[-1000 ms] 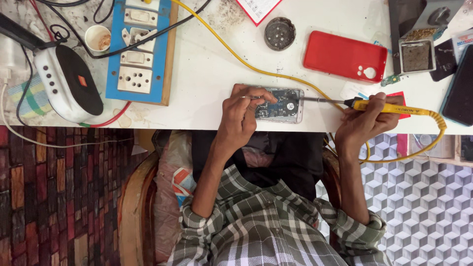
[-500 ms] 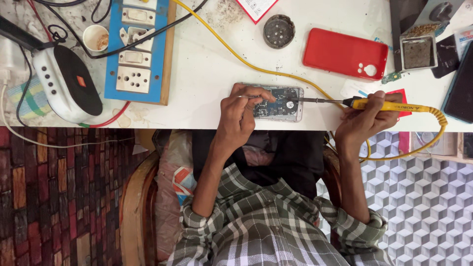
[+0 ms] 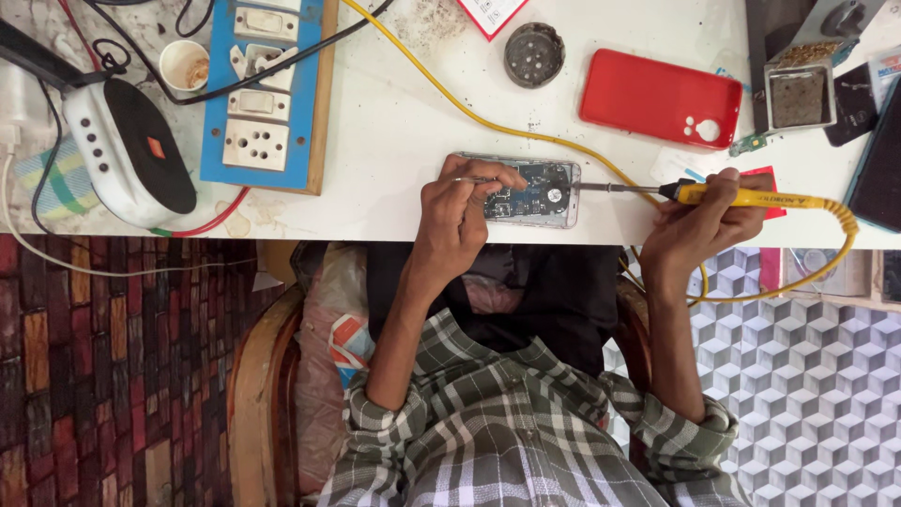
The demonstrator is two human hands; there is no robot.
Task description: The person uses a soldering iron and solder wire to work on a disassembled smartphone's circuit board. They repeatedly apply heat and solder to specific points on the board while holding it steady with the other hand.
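I am looking down at an opened smartphone (image 3: 530, 192) lying flat near the front edge of the white workbench (image 3: 404, 141), its back cover off and a dark blue circuit board with small silver parts showing. My left hand (image 3: 460, 221) is resting over the phone's left end, fingers pinched narrow on thin metal tweezers (image 3: 469, 179) whose tips are touching the board. My right hand (image 3: 699, 225) is gripping the yellow handle of a soldering iron (image 3: 723, 195), fingers wrapped closed around it, the slim metal tip reaching left to the phone's right edge. The iron's yellow cord (image 3: 488, 117) is looping across the bench behind the phone. A red phone case (image 3: 657, 94) is lying just beyond, well apart.

Compared with half a second ago, I am seeing almost nothing changing: both hands are staying planted, and the iron's tip is remaining at the phone's right edge.
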